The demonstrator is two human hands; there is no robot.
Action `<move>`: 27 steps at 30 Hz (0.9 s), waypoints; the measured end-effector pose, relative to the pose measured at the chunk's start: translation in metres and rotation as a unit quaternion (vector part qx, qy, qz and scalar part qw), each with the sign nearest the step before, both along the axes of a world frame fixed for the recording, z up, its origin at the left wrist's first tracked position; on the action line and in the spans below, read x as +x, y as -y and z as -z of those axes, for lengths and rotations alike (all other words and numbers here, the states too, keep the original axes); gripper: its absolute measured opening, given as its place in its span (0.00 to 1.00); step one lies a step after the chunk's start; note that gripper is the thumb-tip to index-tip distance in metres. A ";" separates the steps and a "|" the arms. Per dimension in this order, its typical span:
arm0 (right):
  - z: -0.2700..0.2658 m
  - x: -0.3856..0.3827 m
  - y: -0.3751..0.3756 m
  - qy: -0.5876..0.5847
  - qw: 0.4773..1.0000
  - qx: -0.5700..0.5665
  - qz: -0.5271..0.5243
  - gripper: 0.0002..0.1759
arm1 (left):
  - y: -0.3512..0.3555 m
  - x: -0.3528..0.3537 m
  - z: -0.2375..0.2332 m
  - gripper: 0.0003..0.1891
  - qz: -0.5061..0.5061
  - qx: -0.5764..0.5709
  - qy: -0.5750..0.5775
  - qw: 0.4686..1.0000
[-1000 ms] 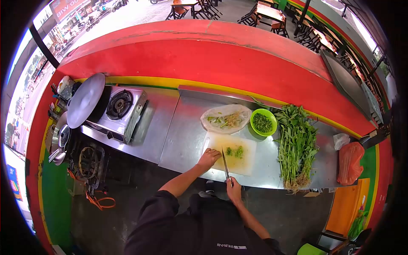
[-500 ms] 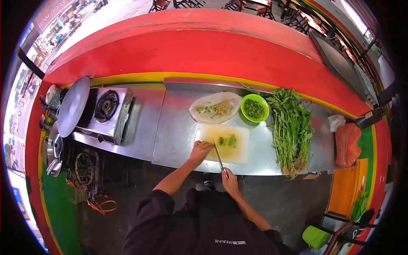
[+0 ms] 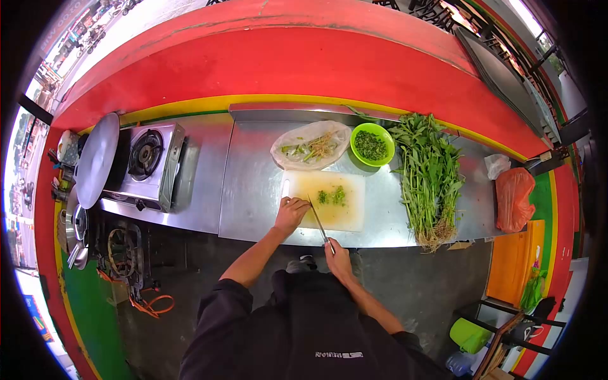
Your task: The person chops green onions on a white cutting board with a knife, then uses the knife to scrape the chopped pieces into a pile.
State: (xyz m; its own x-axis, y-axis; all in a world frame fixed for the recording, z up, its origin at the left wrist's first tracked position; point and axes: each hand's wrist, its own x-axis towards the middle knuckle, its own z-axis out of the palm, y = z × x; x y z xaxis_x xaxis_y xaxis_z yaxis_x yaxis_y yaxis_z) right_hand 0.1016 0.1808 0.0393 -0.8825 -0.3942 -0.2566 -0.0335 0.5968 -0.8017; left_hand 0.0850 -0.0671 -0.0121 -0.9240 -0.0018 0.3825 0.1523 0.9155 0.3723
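My right hand point(image 3: 338, 254) grips the handle of a knife point(image 3: 318, 220), its blade slanting up and left over the white cutting board point(image 3: 356, 218). On the left part of the board my left hand point(image 3: 292, 212) rests with fingers curled and pressed together beside the blade tip. Whatever those fingers hold is too small or hidden to make out. Two small heaps of chopped greens point(image 3: 338, 195) lie on the board, right of the blade. Behind it stand a clear plastic bag point(image 3: 285, 140) with stems and roots, and a lime-green bowl point(image 3: 389, 156) of chopped greens.
A large bunch of leafy greens point(image 3: 430, 183) with roots lies to the right on the steel counter point(image 3: 253, 183). Further right is a red plastic bag point(image 3: 514, 199). At the left stand a gas stove point(image 3: 147, 158) and a big round metal lid point(image 3: 98, 161). A red wall point(image 3: 285, 69) runs behind.
The view has shifted slightly, so the counter sits a little higher and further left. Both hands keep nearly the same place on the board, with the knife still beside the left fingers.
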 end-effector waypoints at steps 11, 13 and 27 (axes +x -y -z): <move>0.014 -0.011 0.017 -0.053 0.997 0.042 -0.040 0.18 | 0.000 -0.001 0.006 0.10 0.001 -0.035 -0.001 0.999; 0.018 -0.014 0.015 -0.048 0.998 0.028 -0.039 0.17 | -0.003 -0.002 -0.002 0.10 -0.001 -0.016 -0.008 1.000; 0.016 -0.014 0.013 -0.029 0.999 0.009 -0.036 0.18 | 0.001 -0.001 0.007 0.10 0.009 0.034 -0.004 0.999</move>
